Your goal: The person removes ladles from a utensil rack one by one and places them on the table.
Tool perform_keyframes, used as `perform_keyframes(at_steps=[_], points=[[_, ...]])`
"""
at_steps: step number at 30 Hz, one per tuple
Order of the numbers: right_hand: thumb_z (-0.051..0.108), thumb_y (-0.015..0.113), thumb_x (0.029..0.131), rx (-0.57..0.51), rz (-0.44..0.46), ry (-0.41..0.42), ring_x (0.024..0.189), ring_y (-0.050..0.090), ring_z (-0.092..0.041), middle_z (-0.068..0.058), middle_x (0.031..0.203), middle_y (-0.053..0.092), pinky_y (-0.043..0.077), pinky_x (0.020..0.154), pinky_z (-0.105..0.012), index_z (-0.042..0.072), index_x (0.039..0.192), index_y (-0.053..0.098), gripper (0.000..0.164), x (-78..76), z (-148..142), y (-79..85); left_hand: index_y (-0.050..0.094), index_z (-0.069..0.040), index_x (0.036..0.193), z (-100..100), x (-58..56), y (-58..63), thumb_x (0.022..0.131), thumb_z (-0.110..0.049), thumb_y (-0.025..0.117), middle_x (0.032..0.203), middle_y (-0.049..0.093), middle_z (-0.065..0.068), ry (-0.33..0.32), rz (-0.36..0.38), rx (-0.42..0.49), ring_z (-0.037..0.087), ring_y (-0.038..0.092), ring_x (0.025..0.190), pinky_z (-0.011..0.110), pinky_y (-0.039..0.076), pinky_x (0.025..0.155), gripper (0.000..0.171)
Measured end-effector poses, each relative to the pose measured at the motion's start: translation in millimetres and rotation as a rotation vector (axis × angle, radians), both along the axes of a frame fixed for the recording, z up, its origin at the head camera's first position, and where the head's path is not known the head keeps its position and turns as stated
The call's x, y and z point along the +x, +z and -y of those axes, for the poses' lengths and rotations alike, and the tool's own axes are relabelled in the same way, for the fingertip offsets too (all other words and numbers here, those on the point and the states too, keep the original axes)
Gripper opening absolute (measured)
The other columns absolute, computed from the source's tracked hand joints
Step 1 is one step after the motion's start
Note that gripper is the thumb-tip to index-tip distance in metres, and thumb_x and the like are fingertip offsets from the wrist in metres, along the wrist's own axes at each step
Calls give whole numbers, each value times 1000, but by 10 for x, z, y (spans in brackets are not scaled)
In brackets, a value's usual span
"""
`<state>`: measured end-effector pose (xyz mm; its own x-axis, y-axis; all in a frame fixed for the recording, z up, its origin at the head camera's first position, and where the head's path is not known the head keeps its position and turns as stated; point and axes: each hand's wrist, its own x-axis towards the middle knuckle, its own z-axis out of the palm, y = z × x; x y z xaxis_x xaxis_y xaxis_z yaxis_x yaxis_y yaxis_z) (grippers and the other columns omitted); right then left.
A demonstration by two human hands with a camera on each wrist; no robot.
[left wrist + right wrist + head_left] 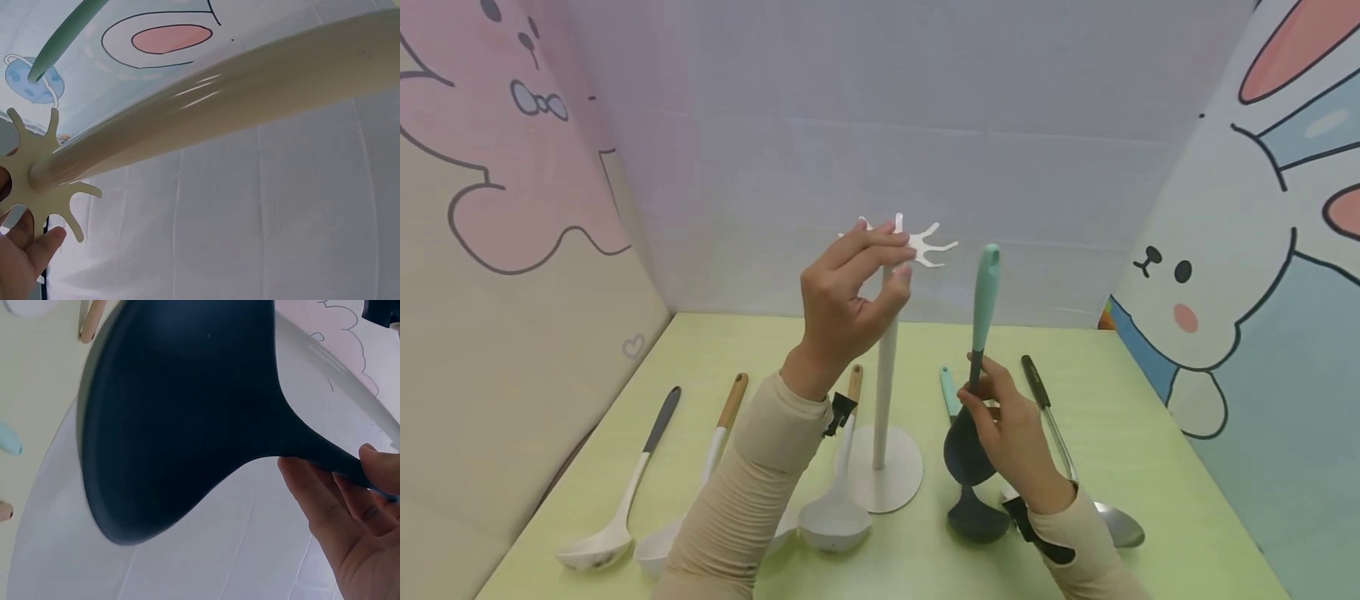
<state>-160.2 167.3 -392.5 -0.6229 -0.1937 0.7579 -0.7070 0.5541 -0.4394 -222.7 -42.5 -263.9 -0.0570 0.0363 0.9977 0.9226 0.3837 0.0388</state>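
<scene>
A white utensil stand [886, 383] has a round base and a star-shaped top of curved hooks [931, 244]. My left hand [853, 292] holds that top, fingers over the hooks and thumb below; the left wrist view shows fingertips at the edge of the hooked top [25, 165]. To the right of the post, my right hand [1018, 429] pinches a ladle with a mint handle [987, 292] and a dark bowl [181, 419]. Its handle points up and its bowl hangs down, off the table. Thumb and fingers grip the dark neck, seen in the right wrist view.
On the pale green table [1157, 417], a grey-handled white ladle [598, 546] and wooden-handled white ladles [835, 521] lie left. Another mint-handled dark ladle [977, 518] and a black-handled metal utensil [1120, 525] lie right. Cartoon-printed cloth walls [880, 142] enclose three sides.
</scene>
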Motion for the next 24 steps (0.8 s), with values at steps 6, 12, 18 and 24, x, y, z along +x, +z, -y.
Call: perform_keyframes(at_steps=[6,12,18,24], points=[[-17,73,78,27,-17,-58,72,69,-21,-9,86,69,56,64,-17,-3,132,50,60,18,-223,38,75,5,83,-6,8,2,81,-3,62,88,73,18,10,-3,-5,36,72,88,44,49,99,15],[-18,73,77,73,-50,-157,68,66,-19,-9,81,68,49,66,-7,-5,131,51,60,14,-518,98,75,4,83,-9,5,-3,81,-4,61,88,73,18,13,-2,-5,36,72,88,44,49,100,16],[-17,72,79,116,-12,-273,68,67,-28,-14,79,67,40,74,1,-7,131,50,57,56,-804,111,75,4,83,-10,-5,-12,82,-5,61,88,73,18,17,0,-8,35,72,89,44,48,100,17],[-15,71,82,149,59,-368,68,66,-31,-16,79,67,35,72,5,-6,131,48,54,146,-1019,79,75,4,83,-11,-8,-15,82,-4,60,88,73,18,14,0,-7,37,72,88,44,48,101,17]])
